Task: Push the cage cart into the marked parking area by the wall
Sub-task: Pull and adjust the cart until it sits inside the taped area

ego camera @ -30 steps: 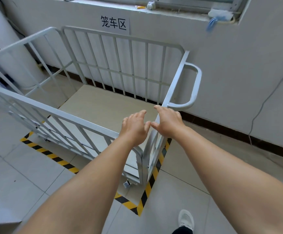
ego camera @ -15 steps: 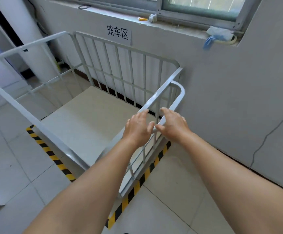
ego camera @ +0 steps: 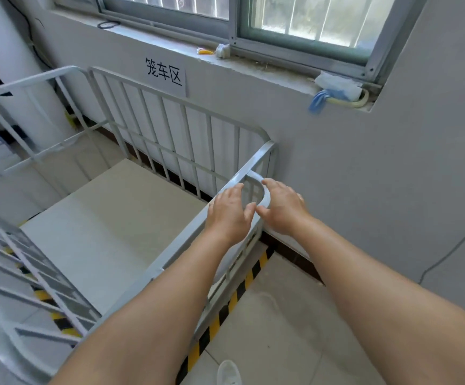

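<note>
Cage cart (ego camera: 109,234) left side cropped.

One text can be read: three black Chinese characters, 笼车区, printed large on a white paper sign (ego camera: 165,74). The sign is stuck flat to the grey wall (ego camera: 336,162) just under the window sill (ego camera: 253,65), well beyond the left grip (ego camera: 230,211) and the right grip (ego camera: 282,208) and up to their left, above the far barred side of the cage cart (ego camera: 170,129). Its lower right corner seems to stand a little off the wall, though the wide lens makes that hard to judge. The cart's bars, the black-and-yellow floor tape (ego camera: 236,295) below the grips and the window frame show no legible lettering.
</note>
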Motion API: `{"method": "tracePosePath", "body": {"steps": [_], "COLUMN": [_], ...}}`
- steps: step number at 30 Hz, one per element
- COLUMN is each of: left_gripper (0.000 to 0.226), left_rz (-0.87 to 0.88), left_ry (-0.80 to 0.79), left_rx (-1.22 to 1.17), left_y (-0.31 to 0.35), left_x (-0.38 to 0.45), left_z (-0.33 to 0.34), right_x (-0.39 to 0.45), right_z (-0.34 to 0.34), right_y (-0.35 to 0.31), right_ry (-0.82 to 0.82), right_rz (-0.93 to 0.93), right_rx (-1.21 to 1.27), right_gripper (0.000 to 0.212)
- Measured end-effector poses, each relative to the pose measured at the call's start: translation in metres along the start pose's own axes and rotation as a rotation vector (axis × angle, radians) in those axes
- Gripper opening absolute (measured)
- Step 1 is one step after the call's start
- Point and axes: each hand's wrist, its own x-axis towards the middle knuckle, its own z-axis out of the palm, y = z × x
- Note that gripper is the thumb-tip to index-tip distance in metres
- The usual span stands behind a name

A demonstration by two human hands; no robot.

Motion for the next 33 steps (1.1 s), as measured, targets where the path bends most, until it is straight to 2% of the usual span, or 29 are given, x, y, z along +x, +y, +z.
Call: {"method": "tracePosePath", "body": {"steps": [10,22,29,33], "left_gripper": [0.058,0.059,0.061,0.042], "left_rz": [-0.084,-0.354,-0.516,-0.556], "left_ry": [-0.034,-0.066,-0.135,-0.182], "left_rx": [0.100,0.252,0.391,0.434], "left_y": [0.021,0.051,0.050,0.040], "left_x": [0.096,0.204,0.238,0.241], "left_z": [0.026,0.078,0.096,0.091], "right_x": [0.111,0.251,0.306,0.322], "right_z": [-0.021,-0.017,-0.002,0.013], "right_y": [0.034,0.080,0.093,0.087], "right_ry": [-0.070,-0.255,-0.316,-0.348], "right_rz": [-0.041,-0.346,-0.586,-0.659], "right_rx": [-0.052,-0.275,-0.456,-0.540], "right_gripper": [0.062,0.067,0.044,0.029]}}
